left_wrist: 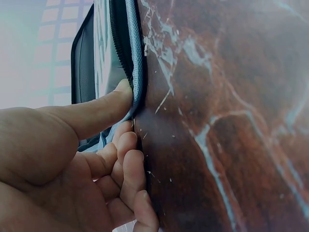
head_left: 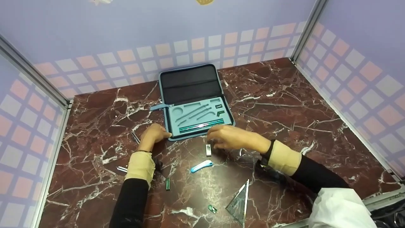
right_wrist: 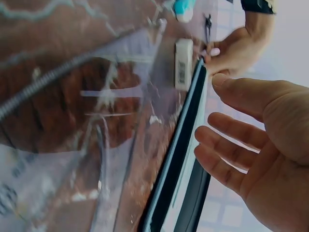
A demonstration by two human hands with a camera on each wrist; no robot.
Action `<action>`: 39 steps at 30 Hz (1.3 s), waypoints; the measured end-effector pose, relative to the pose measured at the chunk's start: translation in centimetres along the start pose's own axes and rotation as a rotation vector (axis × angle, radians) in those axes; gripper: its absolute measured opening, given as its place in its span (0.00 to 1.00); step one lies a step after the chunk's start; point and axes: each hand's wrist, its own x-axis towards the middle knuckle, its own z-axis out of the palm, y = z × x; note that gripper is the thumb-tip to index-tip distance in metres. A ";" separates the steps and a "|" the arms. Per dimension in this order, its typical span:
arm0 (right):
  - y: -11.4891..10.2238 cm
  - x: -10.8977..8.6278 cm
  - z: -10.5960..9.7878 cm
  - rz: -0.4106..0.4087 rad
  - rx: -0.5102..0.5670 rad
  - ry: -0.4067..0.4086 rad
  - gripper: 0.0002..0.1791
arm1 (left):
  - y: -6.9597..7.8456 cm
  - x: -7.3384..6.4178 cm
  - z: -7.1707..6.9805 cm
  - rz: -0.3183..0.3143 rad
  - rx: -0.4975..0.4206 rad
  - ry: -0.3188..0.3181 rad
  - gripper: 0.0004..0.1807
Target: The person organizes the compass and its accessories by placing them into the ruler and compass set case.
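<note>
Leftmost on the bench [head_left: 104, 158]: a slim metallic item [head_left: 121, 169], partly under the left sleeve [head_left: 129, 202]; a sideways draw of that arm might drag it. Next, the left grip [head_left: 153, 136] pinches the near-left corner of the open case [head_left: 190, 85], thumb over the rim, fingers at its outer side. Judged risk: a sharp pull here would skid or tilt the case and unseat the green rods [head_left: 201, 125] lying in its foam insert [head_left: 174, 126]. In front of the case, a blue-and-white tool [head_left: 201, 166] and a white block [head_left: 208, 150]; the block sits just beside the right grip [head_left: 232, 136], so a low sweep could knock it. Right grip: fingers loosely spread by the case's front edge, holding nothing. Rightmost, a clear set square [head_left: 239, 202]; a dropped forearm could shift it.
</note>
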 end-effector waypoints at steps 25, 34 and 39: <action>-1.7 0.7 2.8 -0.109 -0.268 -0.080 0.28 | 0.0 0.0 0.2 0.017 0.022 0.027 0.14; -1.7 1.0 3.0 -0.125 -0.235 -0.060 0.18 | -0.1 -0.2 0.1 0.006 0.015 0.018 0.17; -1.7 1.2 3.1 -0.129 -0.226 -0.030 0.08 | -0.2 -0.2 0.2 0.008 0.013 0.026 0.18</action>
